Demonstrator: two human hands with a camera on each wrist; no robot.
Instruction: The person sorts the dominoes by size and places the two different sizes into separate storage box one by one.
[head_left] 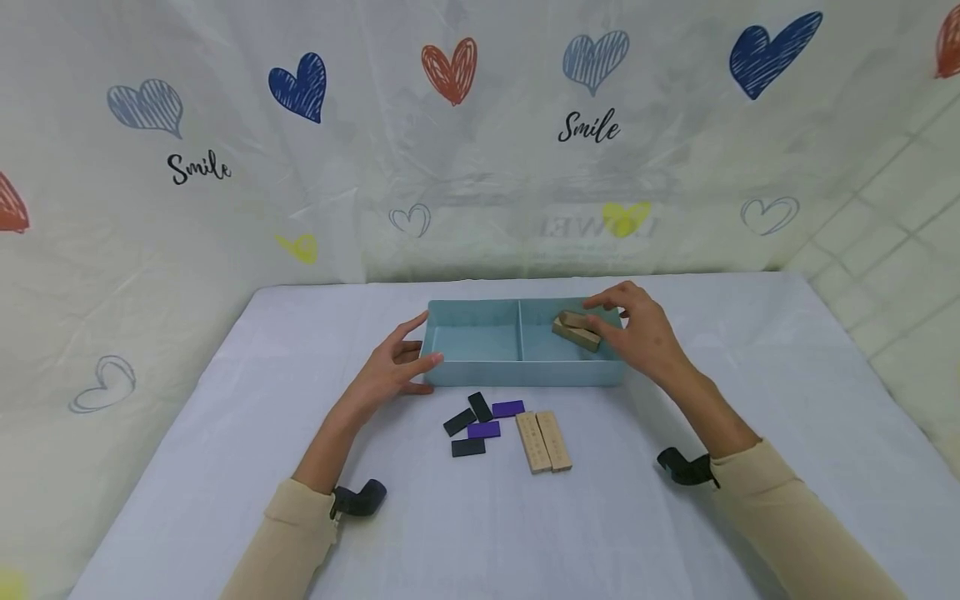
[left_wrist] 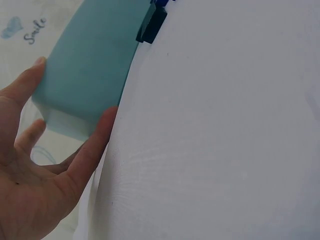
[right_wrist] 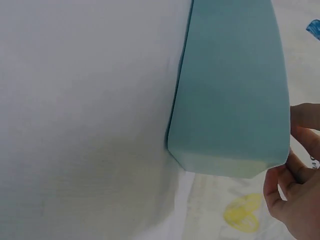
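Observation:
A light blue two-compartment tray (head_left: 472,374) sits on the white table. My left hand (head_left: 393,362) holds its left end, thumb at the front corner and fingers along the end wall and back corner. Over the right compartment, my right hand (head_left: 637,329) pinches a small wooden block (head_left: 574,319) between thumb and index finger. That block lies at a slant over another wooden block (head_left: 576,334) in the compartment. In the right wrist view the tray wall (right_wrist: 230,90) hides the blocks and the fingertips.
In front of the tray lie two wooden blocks (head_left: 543,442) side by side. Left of them are purple pieces (head_left: 483,429) and several black pieces (head_left: 468,447), scattered flat. A curtain with printed hearts (head_left: 450,71) hangs behind the table.

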